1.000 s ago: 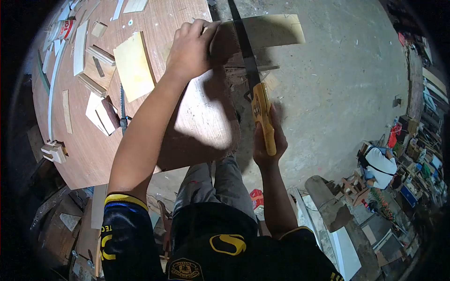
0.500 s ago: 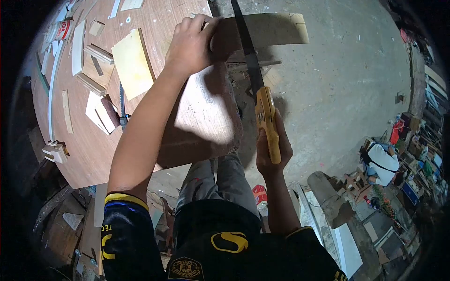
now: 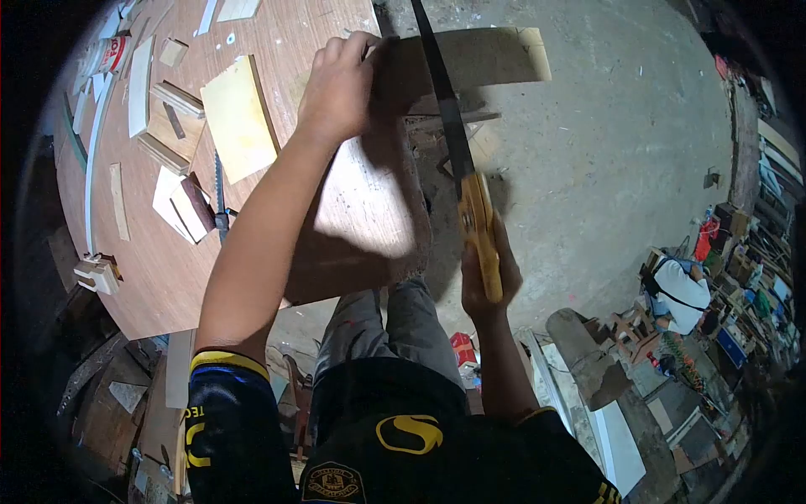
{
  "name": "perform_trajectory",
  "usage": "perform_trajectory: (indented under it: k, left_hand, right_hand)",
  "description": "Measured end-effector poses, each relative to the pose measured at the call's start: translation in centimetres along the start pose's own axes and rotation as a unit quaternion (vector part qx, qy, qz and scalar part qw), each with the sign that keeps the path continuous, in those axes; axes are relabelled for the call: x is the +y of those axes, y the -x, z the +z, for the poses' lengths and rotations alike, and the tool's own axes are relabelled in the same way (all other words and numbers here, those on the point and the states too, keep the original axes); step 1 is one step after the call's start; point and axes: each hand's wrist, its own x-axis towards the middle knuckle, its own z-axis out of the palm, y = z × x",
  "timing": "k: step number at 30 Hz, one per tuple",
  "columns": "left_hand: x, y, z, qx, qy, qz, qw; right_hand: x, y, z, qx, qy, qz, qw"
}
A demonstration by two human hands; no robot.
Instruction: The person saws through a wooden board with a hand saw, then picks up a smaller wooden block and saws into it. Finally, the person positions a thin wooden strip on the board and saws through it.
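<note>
Board (image 3: pixel 512 57): sticks out past the table (image 3: pixel 361 202) edge, its far end in one piece with the rest; little shift.
Saw (image 3: pixel 454 130): blade across board; handle now nearer the body than a second ago, so a pull-back, judging by that.
Left hand (image 3: pixel 338 91): on board; finger closure unclear.
Right hand (image 3: pixel 509 270): wrapped round saw handle.

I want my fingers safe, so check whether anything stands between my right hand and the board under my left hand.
Only the saw is visible between the right hand and the board; its blade crosses the board. The left hand sits left of the blade, apart from it.
</note>
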Motion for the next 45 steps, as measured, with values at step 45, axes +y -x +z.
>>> perform_trajectory:
  k: [45]
  left_hand:
    - [0.5, -0.5, 0.7, 0.093, 0.021, 0.018, 0.995]
  right_hand:
    - [0.7, 6.2, -6.4, -0.075, 0.059, 0.061, 0.994]
